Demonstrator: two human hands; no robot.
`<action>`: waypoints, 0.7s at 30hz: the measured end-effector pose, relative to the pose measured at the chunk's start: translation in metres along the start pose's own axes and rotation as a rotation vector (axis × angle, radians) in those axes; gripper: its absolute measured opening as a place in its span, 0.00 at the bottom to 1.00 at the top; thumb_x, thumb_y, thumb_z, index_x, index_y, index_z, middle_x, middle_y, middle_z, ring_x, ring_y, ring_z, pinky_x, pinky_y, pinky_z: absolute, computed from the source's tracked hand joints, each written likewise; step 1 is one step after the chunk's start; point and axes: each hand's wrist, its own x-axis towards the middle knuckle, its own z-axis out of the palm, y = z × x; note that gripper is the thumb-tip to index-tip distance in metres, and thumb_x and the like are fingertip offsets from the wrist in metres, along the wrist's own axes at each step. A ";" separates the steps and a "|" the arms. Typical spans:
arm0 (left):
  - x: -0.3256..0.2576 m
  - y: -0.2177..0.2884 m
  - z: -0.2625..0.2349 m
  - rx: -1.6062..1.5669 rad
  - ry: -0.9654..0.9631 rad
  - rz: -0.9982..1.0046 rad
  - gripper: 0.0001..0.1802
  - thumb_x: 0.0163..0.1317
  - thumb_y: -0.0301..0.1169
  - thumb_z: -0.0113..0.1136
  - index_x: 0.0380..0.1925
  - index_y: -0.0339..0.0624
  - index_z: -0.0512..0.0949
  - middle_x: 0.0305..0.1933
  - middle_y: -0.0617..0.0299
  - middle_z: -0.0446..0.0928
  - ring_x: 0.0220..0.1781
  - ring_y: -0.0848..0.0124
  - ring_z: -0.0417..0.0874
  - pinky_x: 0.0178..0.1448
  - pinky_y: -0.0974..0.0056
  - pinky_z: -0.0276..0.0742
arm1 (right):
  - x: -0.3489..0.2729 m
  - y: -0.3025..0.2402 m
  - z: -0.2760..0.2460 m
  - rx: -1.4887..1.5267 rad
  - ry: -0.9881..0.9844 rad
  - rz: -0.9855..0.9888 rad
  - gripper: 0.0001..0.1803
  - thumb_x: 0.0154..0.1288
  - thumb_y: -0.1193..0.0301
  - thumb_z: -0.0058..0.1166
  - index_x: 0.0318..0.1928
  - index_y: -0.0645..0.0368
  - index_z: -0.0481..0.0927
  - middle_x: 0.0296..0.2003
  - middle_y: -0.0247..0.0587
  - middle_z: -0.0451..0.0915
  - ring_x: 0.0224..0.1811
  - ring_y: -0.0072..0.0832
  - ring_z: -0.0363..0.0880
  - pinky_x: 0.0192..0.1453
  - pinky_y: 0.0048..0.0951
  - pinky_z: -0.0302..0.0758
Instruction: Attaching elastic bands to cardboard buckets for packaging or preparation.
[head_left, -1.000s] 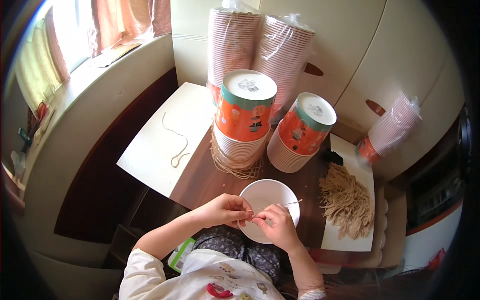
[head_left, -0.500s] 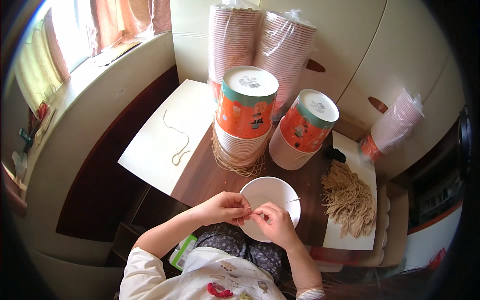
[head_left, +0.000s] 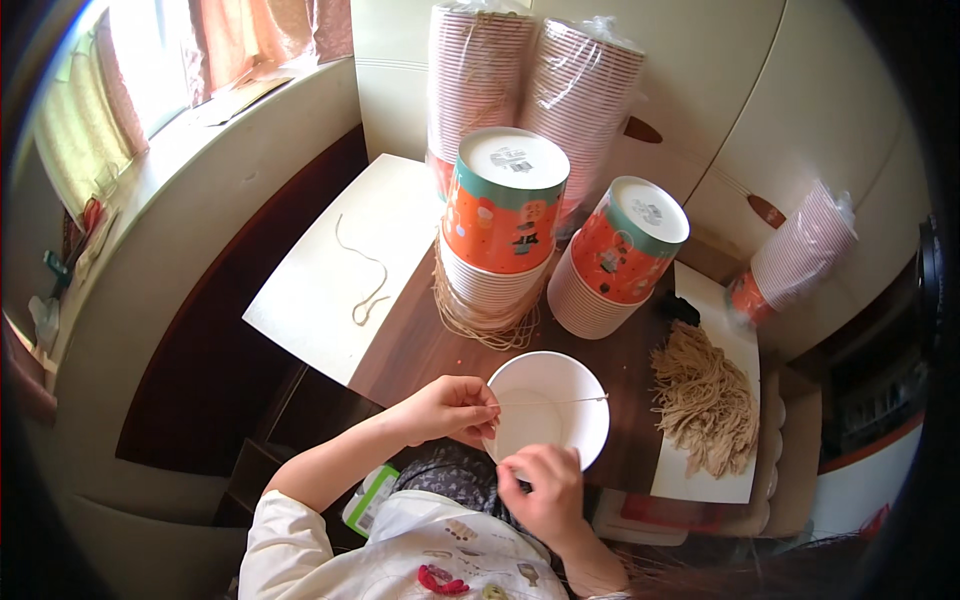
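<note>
The left hand (head_left: 455, 408) pinches a thin cord (head_left: 588, 400); the right hand (head_left: 545, 487) is loosely curled, and whether it holds something I cannot tell. Brown tabletop (head_left: 632, 390) gives room rightward of the white paper bucket (head_left: 580, 425); upturned bucket stacks (head_left: 505, 215) stand beyond it, the cord bundle (head_left: 705, 400) farther right, apparently for easy reach. The cord crosses the bucket's mouth to its right rim, seemingly pulled straight.

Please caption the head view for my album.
Left hand pinching thin cord across a white bucket, right hand near its rim, orange buckets behind.

Your brown table (head_left: 400, 362), bright window (head_left: 150, 62) left of the table, pink curtain (head_left: 238, 45) there, cream panelled wall (head_left: 728, 60) behind the table
</note>
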 end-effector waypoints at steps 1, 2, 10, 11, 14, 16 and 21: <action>0.001 0.001 0.001 0.000 -0.002 0.001 0.09 0.64 0.30 0.51 0.34 0.34 0.72 0.33 0.63 0.75 0.36 0.76 0.79 0.42 0.68 0.81 | -0.001 -0.008 0.004 -0.026 -0.009 -0.017 0.07 0.44 0.75 0.61 0.26 0.53 0.77 0.26 0.31 0.75 0.29 0.29 0.75 0.36 0.30 0.66; 0.001 0.002 0.002 0.008 0.001 -0.016 0.08 0.64 0.30 0.52 0.34 0.34 0.72 0.32 0.63 0.75 0.36 0.76 0.79 0.42 0.69 0.81 | -0.003 -0.011 0.012 -0.079 0.002 -0.036 0.07 0.44 0.74 0.62 0.26 0.52 0.77 0.26 0.29 0.74 0.29 0.28 0.74 0.36 0.30 0.66; 0.002 -0.002 -0.006 0.064 -0.016 0.035 0.05 0.61 0.26 0.55 0.33 0.34 0.72 0.32 0.63 0.76 0.35 0.78 0.79 0.38 0.73 0.79 | 0.004 -0.017 0.050 -0.363 -0.054 -0.090 0.06 0.51 0.66 0.59 0.32 0.49 0.79 0.23 0.26 0.68 0.30 0.23 0.69 0.35 0.28 0.62; 0.002 -0.003 -0.007 0.069 -0.013 0.017 0.05 0.60 0.25 0.55 0.33 0.34 0.72 0.31 0.64 0.76 0.35 0.78 0.79 0.38 0.74 0.79 | 0.006 -0.015 0.044 -0.254 -0.081 -0.092 0.07 0.49 0.67 0.60 0.32 0.50 0.80 0.24 0.27 0.70 0.29 0.24 0.70 0.36 0.29 0.62; 0.003 0.001 -0.006 0.051 -0.022 -0.010 0.04 0.59 0.23 0.56 0.32 0.34 0.72 0.31 0.62 0.76 0.35 0.77 0.79 0.40 0.73 0.78 | 0.007 -0.001 0.030 -0.071 -0.024 -0.030 0.08 0.46 0.70 0.63 0.29 0.52 0.79 0.24 0.30 0.74 0.29 0.30 0.72 0.37 0.31 0.64; 0.005 -0.001 -0.005 0.029 -0.034 -0.019 0.04 0.59 0.22 0.56 0.31 0.33 0.73 0.32 0.60 0.77 0.35 0.76 0.80 0.42 0.73 0.78 | 0.012 0.008 0.024 -0.097 0.054 0.039 0.08 0.46 0.70 0.64 0.26 0.54 0.76 0.25 0.31 0.75 0.27 0.31 0.73 0.36 0.33 0.67; 0.005 -0.004 -0.004 0.072 -0.078 0.048 0.05 0.60 0.26 0.56 0.34 0.35 0.72 0.32 0.65 0.76 0.34 0.80 0.78 0.38 0.74 0.79 | 0.019 0.016 0.024 0.011 0.015 0.151 0.10 0.46 0.70 0.64 0.28 0.58 0.76 0.26 0.35 0.77 0.23 0.31 0.72 0.31 0.30 0.70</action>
